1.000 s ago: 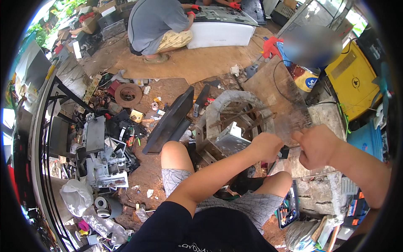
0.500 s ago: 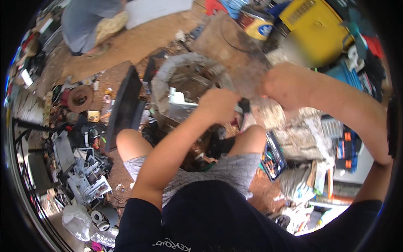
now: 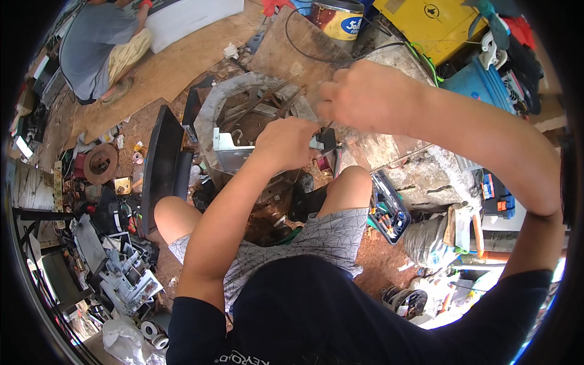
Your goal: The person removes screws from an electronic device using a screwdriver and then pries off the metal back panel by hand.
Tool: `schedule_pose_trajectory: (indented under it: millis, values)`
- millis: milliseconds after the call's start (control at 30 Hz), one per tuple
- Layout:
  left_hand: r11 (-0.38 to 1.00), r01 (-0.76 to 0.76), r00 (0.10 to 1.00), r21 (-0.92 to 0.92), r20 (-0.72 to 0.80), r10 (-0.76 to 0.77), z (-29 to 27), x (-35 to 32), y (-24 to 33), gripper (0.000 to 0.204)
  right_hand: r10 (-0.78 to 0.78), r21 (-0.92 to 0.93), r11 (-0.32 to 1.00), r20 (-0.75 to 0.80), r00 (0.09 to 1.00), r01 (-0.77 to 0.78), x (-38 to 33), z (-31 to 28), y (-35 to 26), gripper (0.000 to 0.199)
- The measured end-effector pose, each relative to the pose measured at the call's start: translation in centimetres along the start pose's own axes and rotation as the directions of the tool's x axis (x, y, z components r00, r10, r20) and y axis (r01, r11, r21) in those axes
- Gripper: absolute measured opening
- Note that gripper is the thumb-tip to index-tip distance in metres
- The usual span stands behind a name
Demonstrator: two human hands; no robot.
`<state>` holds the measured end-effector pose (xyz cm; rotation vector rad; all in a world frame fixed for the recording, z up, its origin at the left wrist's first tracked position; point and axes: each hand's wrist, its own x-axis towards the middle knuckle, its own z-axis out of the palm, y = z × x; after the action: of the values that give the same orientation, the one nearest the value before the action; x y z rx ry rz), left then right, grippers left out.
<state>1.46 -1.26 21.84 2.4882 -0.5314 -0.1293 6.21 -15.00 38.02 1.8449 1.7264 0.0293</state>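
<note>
My left hand (image 3: 285, 145) is closed around a flat grey piece (image 3: 234, 158) with a whitish raised corner, held over a round, hollow grey block (image 3: 216, 109). A small black part (image 3: 327, 140) sticks out at the far side of that hand's fingers. Up and to the right, my right hand (image 3: 368, 97) is closed with its fingers curled toward the left hand. Whatever it grips is hidden by the fingers. Inside the hollow block lie metal strips and scraps (image 3: 261, 109).
A black panel (image 3: 163, 158) stands left of my knees. Right of them lies an open tool case (image 3: 389, 210). Metal scrap (image 3: 125, 267) is heaped at left. A yellow case (image 3: 426, 27) and a bucket (image 3: 336, 21) stand far right. Another person (image 3: 97, 52) crouches far left.
The whole view has shifted, so most things appear farther left. My right hand has moved left and slightly farther away, a little closer to my left hand, which keeps its hold.
</note>
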Motion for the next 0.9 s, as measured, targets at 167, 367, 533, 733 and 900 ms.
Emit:
schedule_pose_trajectory:
  millis: [167,367,533,733,900]
  values:
    - [1.000,0.018,1.000,-0.006,-0.006,-0.018,0.0,0.0,-0.1,0.040,0.250,0.441,0.877,-0.078,0.965,-0.192,-1.4,0.3,0.2,0.027]
    - [1.000,0.014,1.000,-0.009,0.004,-0.014,-0.1,0.3,0.0,0.040,0.446,0.724,0.631,-0.045,0.894,-0.278,-3.1,0.2,0.2,0.027]
    - [1.000,0.019,1.000,-0.010,0.004,-0.018,0.1,0.2,-0.2,0.040,0.485,0.482,0.738,0.107,0.868,-0.472,-2.6,-1.3,-0.7,0.034]
    - [1.000,0.002,0.998,-0.005,-0.059,-0.003,0.6,0.2,-0.3,0.041,0.434,0.579,0.764,-0.134,0.891,-0.285,-4.2,0.9,-0.5,0.039]
    - [1.000,0.009,0.999,-0.016,-0.032,-0.009,0.3,0.5,-0.3,0.041,0.540,0.619,0.710,-0.174,0.823,-0.336,-4.0,1.9,-1.0,0.043]
